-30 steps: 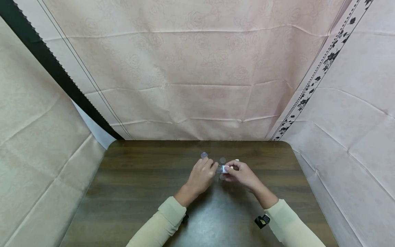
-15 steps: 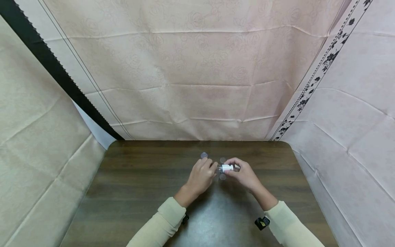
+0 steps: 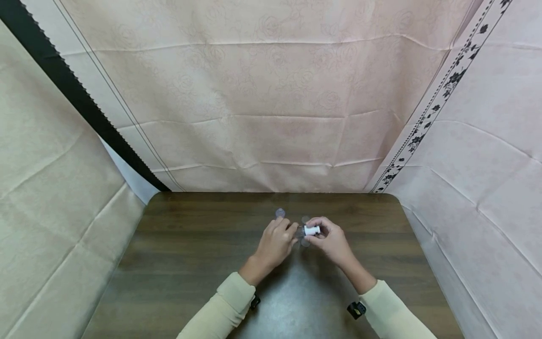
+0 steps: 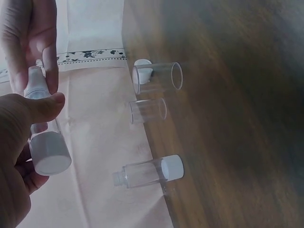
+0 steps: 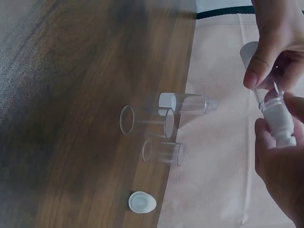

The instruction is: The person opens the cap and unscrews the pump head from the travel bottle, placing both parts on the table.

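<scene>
Above the table, my left hand (image 3: 274, 244) grips a clear bottle with a white base (image 4: 51, 154), its thumb across the body. My right hand (image 3: 333, 242) pinches the white pump top (image 3: 312, 230) between thumb and fingers. That pump top (image 5: 278, 118) sits at the bottle's neck, in line with the body; whether it is screwed tight I cannot tell. Beyond the hands stands a second clear bottle (image 4: 145, 173) with a white base and a bare threaded neck. Close by are a larger clear cap (image 4: 159, 78), a smaller clear cap (image 4: 148, 110) and a white pump piece (image 5: 141, 203).
All of this is over a dark wooden table (image 3: 182, 263), with the loose parts near its far side. Pale cloth sheets (image 3: 271, 94) hang behind the table and along both sides. A black wrist camera (image 3: 356, 310) sits by the right sleeve.
My right fingers have spread around the pump top, showing more of its white body, and the right wrist has shifted slightly left. My left hand keeps its grip on the bottle with little movement.
</scene>
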`<move>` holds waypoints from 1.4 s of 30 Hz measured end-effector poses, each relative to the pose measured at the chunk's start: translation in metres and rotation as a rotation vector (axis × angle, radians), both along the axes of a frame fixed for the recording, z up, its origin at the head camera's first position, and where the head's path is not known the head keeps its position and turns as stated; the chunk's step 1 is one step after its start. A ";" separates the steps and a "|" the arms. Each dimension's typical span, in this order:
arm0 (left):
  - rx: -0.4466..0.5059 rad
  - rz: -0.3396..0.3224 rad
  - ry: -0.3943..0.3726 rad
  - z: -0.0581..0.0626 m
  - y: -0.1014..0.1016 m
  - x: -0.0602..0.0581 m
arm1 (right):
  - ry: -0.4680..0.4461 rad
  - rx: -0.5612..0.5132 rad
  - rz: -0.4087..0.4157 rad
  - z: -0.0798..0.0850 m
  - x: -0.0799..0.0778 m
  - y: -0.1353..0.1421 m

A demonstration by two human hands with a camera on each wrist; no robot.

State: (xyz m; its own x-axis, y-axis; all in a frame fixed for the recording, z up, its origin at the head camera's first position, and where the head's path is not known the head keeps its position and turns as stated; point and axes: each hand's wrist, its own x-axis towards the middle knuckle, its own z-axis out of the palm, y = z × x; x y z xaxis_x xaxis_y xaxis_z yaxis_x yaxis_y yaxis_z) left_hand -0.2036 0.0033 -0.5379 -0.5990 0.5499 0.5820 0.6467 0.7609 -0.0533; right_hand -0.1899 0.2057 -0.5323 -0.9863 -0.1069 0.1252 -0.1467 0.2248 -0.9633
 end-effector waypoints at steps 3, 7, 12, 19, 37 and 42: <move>0.004 0.001 0.008 -0.001 0.000 0.001 | 0.043 0.053 -0.031 -0.001 0.001 -0.003; 0.029 -0.008 -0.009 -0.002 0.000 0.002 | 0.098 0.080 -0.061 -0.003 0.002 -0.004; 0.072 -0.019 -0.066 -0.003 0.000 0.002 | 0.140 -0.019 -0.032 -0.004 0.004 -0.004; 0.134 -0.036 -0.133 -0.001 0.002 0.004 | 0.131 -0.219 -0.037 -0.010 0.004 -0.005; 0.196 -0.130 -0.448 0.013 -0.001 -0.001 | 0.261 -0.186 0.073 -0.011 0.005 0.004; 0.231 -0.165 -0.565 0.015 -0.004 -0.004 | 0.294 -0.181 0.051 -0.010 0.005 0.004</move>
